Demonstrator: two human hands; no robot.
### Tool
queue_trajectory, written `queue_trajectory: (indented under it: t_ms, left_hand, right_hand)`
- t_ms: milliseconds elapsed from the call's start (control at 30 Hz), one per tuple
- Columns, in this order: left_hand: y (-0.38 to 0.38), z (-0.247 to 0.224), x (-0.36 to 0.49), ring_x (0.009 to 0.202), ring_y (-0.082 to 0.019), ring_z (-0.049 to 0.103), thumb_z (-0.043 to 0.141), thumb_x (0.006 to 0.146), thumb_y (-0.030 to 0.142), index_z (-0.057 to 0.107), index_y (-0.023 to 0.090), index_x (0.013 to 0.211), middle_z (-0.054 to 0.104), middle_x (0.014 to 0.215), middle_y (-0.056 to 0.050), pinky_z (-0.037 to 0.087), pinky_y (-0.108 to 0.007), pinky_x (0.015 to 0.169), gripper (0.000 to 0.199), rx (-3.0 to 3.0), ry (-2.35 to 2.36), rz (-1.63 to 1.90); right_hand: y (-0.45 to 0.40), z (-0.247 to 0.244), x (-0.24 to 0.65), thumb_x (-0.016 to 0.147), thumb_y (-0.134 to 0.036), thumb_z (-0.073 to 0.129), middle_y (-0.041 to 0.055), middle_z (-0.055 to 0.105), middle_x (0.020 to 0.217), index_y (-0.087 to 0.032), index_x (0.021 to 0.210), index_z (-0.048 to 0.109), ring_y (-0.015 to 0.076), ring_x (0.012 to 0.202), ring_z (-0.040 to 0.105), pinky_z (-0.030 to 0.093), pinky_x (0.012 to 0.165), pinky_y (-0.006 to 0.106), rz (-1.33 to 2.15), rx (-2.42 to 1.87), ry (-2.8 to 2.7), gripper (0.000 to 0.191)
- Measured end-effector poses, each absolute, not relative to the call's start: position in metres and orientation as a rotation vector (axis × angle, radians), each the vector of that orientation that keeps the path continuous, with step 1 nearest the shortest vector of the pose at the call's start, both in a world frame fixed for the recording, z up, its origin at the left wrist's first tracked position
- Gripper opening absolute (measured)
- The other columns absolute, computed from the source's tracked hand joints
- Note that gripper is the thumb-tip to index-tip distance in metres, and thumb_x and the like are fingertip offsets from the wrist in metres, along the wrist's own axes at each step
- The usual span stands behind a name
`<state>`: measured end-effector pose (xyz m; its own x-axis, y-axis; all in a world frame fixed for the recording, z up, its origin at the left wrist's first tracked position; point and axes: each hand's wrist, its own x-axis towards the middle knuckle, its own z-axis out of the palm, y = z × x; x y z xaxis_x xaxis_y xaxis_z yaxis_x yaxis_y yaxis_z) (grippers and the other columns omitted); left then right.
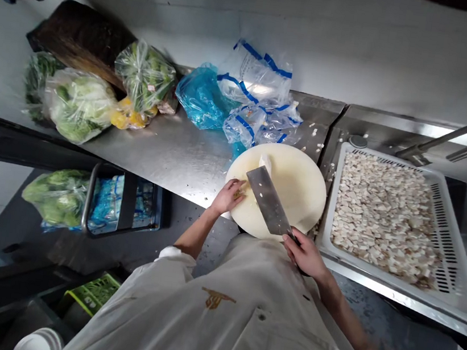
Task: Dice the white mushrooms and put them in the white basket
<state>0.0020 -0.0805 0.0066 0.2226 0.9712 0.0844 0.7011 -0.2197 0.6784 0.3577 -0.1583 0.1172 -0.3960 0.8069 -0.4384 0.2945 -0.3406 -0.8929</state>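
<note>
A round, pale cutting board point(302, 178) lies at the counter's front edge. My right hand point(304, 254) is wrapped round the handle of a cleaver point(270, 202), whose broad blade slants up and left over the board. Just beyond the blade's far end sits a white chunk of food point(265, 161), partly hidden by the blade; its kind I cannot tell. My left hand point(228, 196) rests at the board's left edge, fingers apart, with small yellowish bits beside the fingertips. Nothing shows in its grasp.
Right of the board, a white perforated basket point(452, 227) holds many chopped whitish pieces, near a faucet point(421, 154). Crumpled clear bags point(256, 97) and a blue bag point(205, 96) lie behind. Bagged greens point(81, 103) stand left; a crate point(92, 294) sits lower left.
</note>
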Motion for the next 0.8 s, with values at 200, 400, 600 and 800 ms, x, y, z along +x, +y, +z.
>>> queue_trajectory:
  t_ms: [200, 400, 600, 800]
  left_hand:
    - [-0.070, 0.001, 0.016, 0.105, -0.021, 0.069, 0.059, 0.104, 0.032, 0.072, 0.023, 0.125, 0.064, 0.126, -0.010, 0.058, -0.039, 0.103, 0.026, 1.908, 1.608, 0.707]
    - [-0.053, 0.010, 0.027, 0.109, -0.024, 0.069, 0.065, 0.098, 0.031, 0.075, 0.023, 0.115, 0.067, 0.119, -0.011, 0.055, -0.041, 0.107, 0.022, 1.957, 1.605, 0.640]
    - [-0.032, 0.041, 0.046, 0.086, -0.017, 0.068, 0.069, 0.094, 0.042, 0.071, 0.023, 0.105, 0.071, 0.099, -0.005, 0.059, -0.033, 0.086, 0.022, 1.476, 1.748, 1.082]
    - [0.002, 0.070, 0.200, 0.092, -0.018, 0.071, 0.062, 0.098, 0.047, 0.070, 0.020, 0.111, 0.074, 0.103, -0.008, 0.061, -0.032, 0.086, 0.031, 0.885, 1.061, 0.975]
  right_hand:
    - [-0.172, 0.120, 0.391, 0.095, -0.063, 0.066, -0.0088, 0.048, 0.056, -0.025, 0.082, 0.048, 0.0102, 0.045, 0.042, 0.036, 0.045, 0.023, 1.872, -1.403, -1.273, 0.043]
    - [-0.194, 0.110, 0.418, 0.094, -0.066, 0.066, -0.0081, 0.047, 0.060, -0.025, 0.078, 0.044, 0.0088, 0.045, 0.042, 0.034, 0.044, 0.023, 2.040, -1.246, -1.038, 0.049]
    - [-0.211, 0.110, 0.436, 0.086, -0.062, 0.076, -0.0096, 0.042, 0.060, -0.025, 0.083, 0.044, 0.0069, 0.041, 0.034, 0.029, 0.039, 0.021, 2.090, -1.097, -0.567, 0.048]
    - [-0.221, 0.107, 0.474, 0.077, -0.060, 0.080, -0.0117, 0.039, 0.054, -0.027, 0.088, 0.046, 0.0060, 0.036, 0.022, 0.022, 0.034, 0.021, 2.101, -1.017, -0.362, 0.048]
